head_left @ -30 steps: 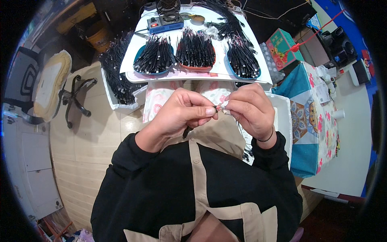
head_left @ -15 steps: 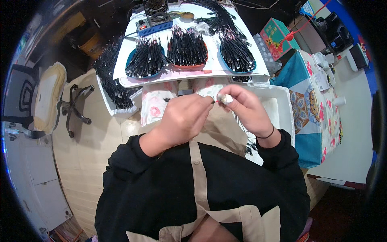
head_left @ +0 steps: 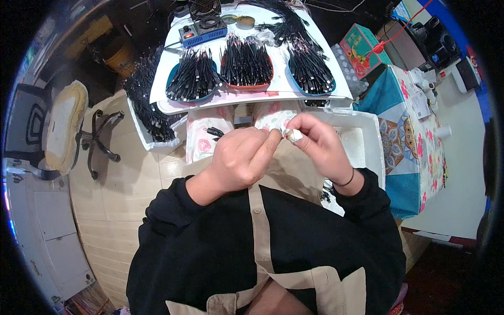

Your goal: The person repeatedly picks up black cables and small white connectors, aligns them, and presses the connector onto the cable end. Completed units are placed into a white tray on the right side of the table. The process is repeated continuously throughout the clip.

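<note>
My left hand (head_left: 244, 157) is closed around a black cable (head_left: 214, 132), whose dark plug ends stick out to the left past the knuckles. At its fingertips the thin wire end meets my right hand (head_left: 323, 147). Thumb and index finger of the right hand pinch a small crumpled white piece (head_left: 295, 135), with a bit of red wire beside it. Whether this piece is paper, cloth or tape I cannot make out. Both hands meet above my lap, just in front of the white table (head_left: 252, 95). The rest of the cable is hidden in the left palm.
Blue basket (head_left: 191, 98), red basket (head_left: 249, 86) and second blue basket (head_left: 315, 92) hold black cables. Behind them stand a blue device (head_left: 203, 35) and tape roll (head_left: 245, 22). Foam boxes flank me, the left one (head_left: 137, 123) cable-filled. An office chair (head_left: 65, 126) stands left.
The left hand has turned slightly and the cable's plug ends now show further out on its left. The right fingers have closed in on the wire tip with the white piece.
</note>
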A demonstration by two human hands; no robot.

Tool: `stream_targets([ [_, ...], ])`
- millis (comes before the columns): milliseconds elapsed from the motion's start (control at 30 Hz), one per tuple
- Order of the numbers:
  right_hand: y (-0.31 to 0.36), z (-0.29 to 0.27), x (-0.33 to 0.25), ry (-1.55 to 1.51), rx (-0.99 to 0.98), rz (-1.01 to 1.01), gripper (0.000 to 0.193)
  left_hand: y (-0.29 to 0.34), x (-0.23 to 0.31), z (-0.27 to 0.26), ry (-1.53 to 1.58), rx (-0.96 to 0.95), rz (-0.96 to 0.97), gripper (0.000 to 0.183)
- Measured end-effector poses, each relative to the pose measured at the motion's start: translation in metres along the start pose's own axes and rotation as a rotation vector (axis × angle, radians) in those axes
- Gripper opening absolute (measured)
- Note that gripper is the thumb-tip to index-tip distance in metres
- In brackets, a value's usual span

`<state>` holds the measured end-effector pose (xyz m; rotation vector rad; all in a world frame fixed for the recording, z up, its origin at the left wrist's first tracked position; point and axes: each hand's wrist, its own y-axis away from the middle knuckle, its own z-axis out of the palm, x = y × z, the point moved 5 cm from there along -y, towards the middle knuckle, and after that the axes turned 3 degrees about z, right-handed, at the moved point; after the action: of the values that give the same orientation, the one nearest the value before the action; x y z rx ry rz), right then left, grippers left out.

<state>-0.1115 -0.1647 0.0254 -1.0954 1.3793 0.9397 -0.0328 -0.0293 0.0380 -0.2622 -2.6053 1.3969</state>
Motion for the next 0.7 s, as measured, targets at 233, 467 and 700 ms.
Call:
stream_targets([
  [233, 0.01, -0.003, 0.0, -0.016, -0.139, 0.038, 0.019, 0.02, -0.026, 0.005, 0.743, -0.13, -0.519, 0.016],
  [467, 0.01, 0.012, -0.031, 0.445, -0.02, -0.401, 0.026, 0.034, -0.025, 0.021, 1.601, -0.015, -0.92, 0.012],
  [700, 0.008, 0.015, -0.036, 0.542, 0.019, -0.521, 0.02, 0.042, -0.025, 0.029, 1.817, 0.052, -1.034, 0.016],
])
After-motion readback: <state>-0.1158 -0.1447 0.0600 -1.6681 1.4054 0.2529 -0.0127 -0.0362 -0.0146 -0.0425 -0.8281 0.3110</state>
